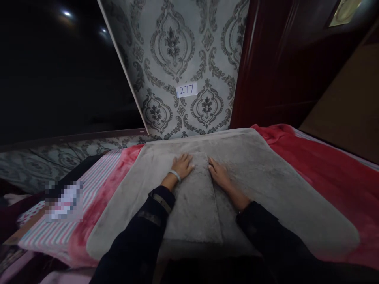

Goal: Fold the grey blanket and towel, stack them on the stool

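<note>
Cloth, grey, folded; bare blanket beyond its right edge; long axis toward wall. Left hand flat, grip released; right hand at edge, grip cannot be told.

Blk screen, 10 o'clock, cut by L & top edges; frame marking too sm. to read. Pixelated patch, 8 o'clock, hides what's under. L sleeve, 7 o'clock, cut off btm.

You can read "277", handwritten in blue, on the white paper slip on the patterned wall, above the far edge of the grey blanket. The mark near the screen's bottom right corner is too small to read.
</note>
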A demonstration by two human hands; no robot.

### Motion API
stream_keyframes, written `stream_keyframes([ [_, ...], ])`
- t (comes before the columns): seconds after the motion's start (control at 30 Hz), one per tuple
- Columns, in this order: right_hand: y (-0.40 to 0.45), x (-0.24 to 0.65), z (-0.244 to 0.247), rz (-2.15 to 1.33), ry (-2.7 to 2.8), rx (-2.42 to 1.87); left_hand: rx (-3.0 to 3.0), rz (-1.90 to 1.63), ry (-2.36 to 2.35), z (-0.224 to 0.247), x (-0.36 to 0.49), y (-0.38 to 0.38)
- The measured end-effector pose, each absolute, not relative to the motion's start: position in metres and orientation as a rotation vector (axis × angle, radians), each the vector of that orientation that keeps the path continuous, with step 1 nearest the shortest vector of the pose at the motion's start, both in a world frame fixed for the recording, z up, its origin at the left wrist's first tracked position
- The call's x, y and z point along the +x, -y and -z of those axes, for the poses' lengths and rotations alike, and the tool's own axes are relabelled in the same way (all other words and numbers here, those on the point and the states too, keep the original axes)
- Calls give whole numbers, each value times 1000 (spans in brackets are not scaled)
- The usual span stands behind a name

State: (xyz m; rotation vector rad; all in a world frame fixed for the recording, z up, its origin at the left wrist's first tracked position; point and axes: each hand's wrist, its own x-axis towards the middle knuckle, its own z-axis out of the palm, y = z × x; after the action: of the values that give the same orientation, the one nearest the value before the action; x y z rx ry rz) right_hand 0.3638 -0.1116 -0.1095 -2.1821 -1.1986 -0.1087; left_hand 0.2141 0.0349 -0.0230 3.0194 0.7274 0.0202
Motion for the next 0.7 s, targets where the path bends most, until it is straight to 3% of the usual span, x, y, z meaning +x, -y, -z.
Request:
stream_keyframes([
  [0.2,109,371,103,-16,1137,-2154,3057,-13,-681,44,218,-32],
  [0.47,76,414,58,-406,1063,-2098,3051,-49,-653,42,218,-31],
  [0.7,54,433,46,-599,1097,-2148,3041,-51,-630,42,216,-31],
])
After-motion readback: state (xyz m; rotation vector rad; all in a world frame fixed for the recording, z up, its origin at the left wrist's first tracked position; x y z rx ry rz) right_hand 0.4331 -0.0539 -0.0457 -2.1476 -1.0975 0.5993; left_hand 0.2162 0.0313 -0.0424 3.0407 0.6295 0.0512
